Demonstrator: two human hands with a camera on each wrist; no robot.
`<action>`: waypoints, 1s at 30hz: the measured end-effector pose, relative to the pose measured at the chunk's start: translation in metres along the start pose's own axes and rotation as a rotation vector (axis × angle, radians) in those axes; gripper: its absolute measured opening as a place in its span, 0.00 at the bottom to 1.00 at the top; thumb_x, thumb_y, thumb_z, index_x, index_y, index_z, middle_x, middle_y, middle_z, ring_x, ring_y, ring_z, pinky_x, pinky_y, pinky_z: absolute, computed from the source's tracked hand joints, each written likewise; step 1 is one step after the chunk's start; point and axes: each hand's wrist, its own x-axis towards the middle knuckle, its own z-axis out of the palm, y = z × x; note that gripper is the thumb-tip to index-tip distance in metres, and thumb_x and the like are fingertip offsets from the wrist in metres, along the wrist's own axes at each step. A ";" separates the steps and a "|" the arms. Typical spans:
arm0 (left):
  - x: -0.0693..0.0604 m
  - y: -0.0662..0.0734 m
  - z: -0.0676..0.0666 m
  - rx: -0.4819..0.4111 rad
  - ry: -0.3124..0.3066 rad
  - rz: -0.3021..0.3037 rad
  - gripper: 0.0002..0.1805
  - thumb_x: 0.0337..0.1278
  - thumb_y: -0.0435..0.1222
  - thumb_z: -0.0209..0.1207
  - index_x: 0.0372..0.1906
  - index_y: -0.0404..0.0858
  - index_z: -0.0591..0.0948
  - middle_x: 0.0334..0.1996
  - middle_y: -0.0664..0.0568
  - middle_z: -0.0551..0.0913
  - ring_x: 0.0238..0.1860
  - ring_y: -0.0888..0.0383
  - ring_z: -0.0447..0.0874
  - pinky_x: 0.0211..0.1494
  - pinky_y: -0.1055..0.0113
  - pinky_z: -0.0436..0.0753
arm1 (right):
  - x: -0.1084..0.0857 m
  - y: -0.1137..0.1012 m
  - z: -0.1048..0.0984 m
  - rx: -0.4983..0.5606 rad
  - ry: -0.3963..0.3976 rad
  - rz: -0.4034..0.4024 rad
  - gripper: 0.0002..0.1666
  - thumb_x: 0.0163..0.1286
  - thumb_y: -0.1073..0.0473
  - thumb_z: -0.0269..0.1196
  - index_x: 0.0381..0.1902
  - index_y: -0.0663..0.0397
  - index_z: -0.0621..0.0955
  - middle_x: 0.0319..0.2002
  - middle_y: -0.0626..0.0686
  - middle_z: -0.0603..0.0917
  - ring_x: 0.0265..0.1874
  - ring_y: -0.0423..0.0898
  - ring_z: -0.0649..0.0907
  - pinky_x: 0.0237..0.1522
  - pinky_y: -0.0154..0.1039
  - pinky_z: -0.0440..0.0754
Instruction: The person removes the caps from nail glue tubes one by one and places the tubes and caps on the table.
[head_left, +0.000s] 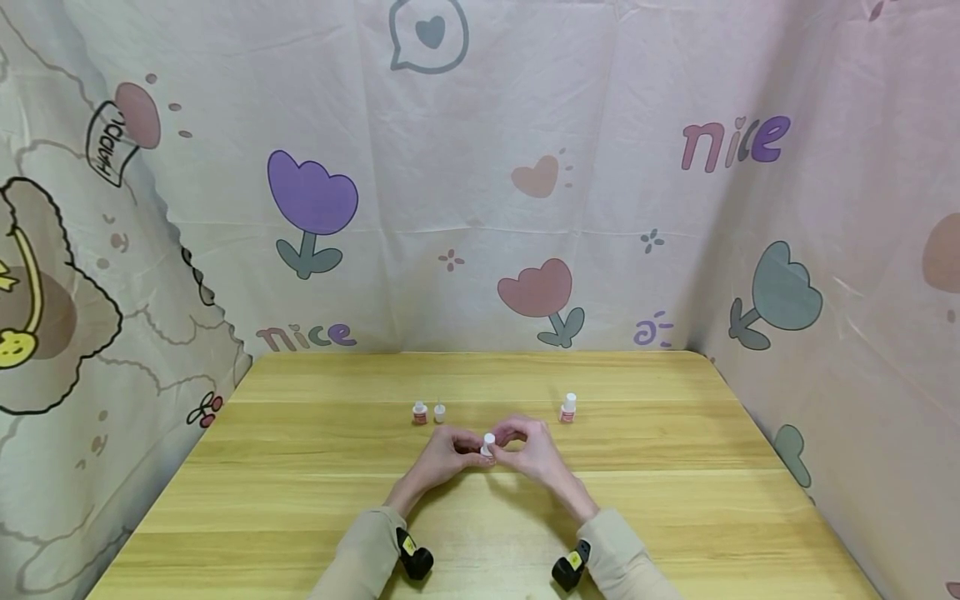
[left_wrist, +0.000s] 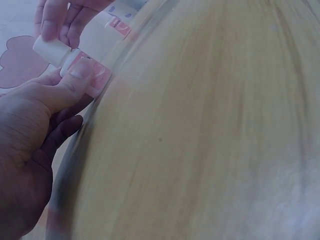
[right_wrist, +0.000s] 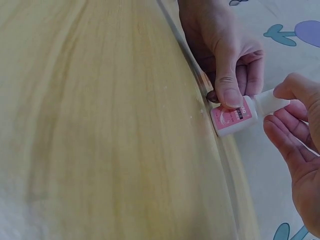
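Note:
Between the two hands a small white bottle with a pink label (head_left: 488, 450) stands upright at the middle of the table. My left hand (head_left: 444, 458) pinches its labelled body; in the left wrist view the thumb of that hand (left_wrist: 30, 120) lies across the label. My right hand (head_left: 536, 454) has thumb and fingers at the white cap (right_wrist: 270, 102), pinching it from the side, as the right wrist view shows. The cap sits on the bottle's neck.
Behind my left hand stand a small bottle with a reddish label (head_left: 420, 413) and, beside it, a small white piece with a thin tip (head_left: 439, 413). Another capped bottle (head_left: 567, 408) stands behind my right hand. A patterned cloth (head_left: 450, 167) hangs behind the wooden table (head_left: 300, 500).

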 end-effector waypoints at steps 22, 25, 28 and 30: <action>-0.001 0.003 0.000 -0.004 0.007 0.000 0.11 0.52 0.35 0.73 0.42 0.38 0.90 0.38 0.45 0.92 0.35 0.68 0.88 0.42 0.73 0.85 | 0.000 -0.001 0.000 -0.005 -0.003 0.021 0.09 0.59 0.70 0.72 0.38 0.62 0.86 0.35 0.58 0.89 0.34 0.43 0.87 0.45 0.37 0.88; -0.001 0.003 0.000 -0.007 0.007 -0.001 0.11 0.52 0.35 0.73 0.42 0.37 0.90 0.38 0.44 0.92 0.35 0.68 0.88 0.41 0.74 0.85 | 0.000 -0.012 -0.001 -0.002 -0.003 0.015 0.08 0.58 0.72 0.71 0.37 0.66 0.85 0.34 0.62 0.88 0.33 0.50 0.88 0.45 0.42 0.89; -0.001 0.002 0.000 -0.006 0.010 -0.001 0.11 0.52 0.35 0.73 0.41 0.37 0.90 0.37 0.44 0.92 0.34 0.68 0.88 0.41 0.74 0.84 | 0.000 -0.029 -0.004 0.010 -0.014 0.014 0.09 0.58 0.76 0.69 0.37 0.72 0.84 0.35 0.66 0.87 0.34 0.59 0.87 0.46 0.50 0.88; -0.001 0.002 0.000 -0.009 0.012 -0.004 0.11 0.51 0.34 0.73 0.41 0.37 0.90 0.37 0.43 0.92 0.34 0.68 0.87 0.41 0.74 0.84 | 0.001 -0.039 -0.006 0.019 -0.022 0.019 0.09 0.57 0.78 0.68 0.38 0.75 0.83 0.35 0.69 0.87 0.34 0.64 0.86 0.46 0.55 0.87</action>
